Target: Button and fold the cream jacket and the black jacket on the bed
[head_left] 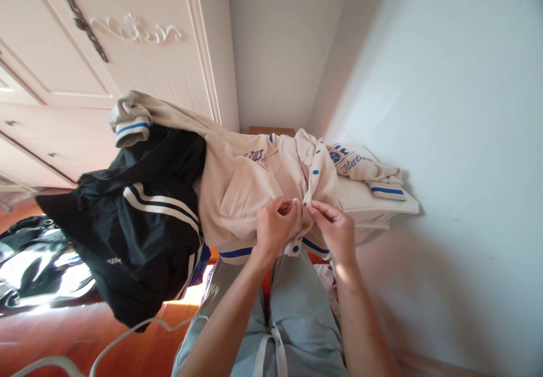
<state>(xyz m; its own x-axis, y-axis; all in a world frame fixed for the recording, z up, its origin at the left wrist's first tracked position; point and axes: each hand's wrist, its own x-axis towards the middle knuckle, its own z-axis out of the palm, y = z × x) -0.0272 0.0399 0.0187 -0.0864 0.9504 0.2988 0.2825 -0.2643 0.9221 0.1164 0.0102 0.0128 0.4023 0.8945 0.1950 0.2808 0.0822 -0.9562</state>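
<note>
A cream jacket with blue snap buttons and blue-striped cuffs lies spread in front of me, one sleeve out to each side. My left hand pinches one front edge of the jacket near its lower part. The other front edge is pinched between the fingertips of my right hand, close beside the left. Small snaps show at the fingertips of both hands, and the two edges look slightly apart. More blue snaps run up the button strip toward the collar. Blue lettering marks the chest and the right-side sleeve.
Left of the jacket hangs a black garment with white stripes. A white surface supports the right sleeve, against the wall. A cream wardrobe stands at the left. A white cable crosses the reddish floor.
</note>
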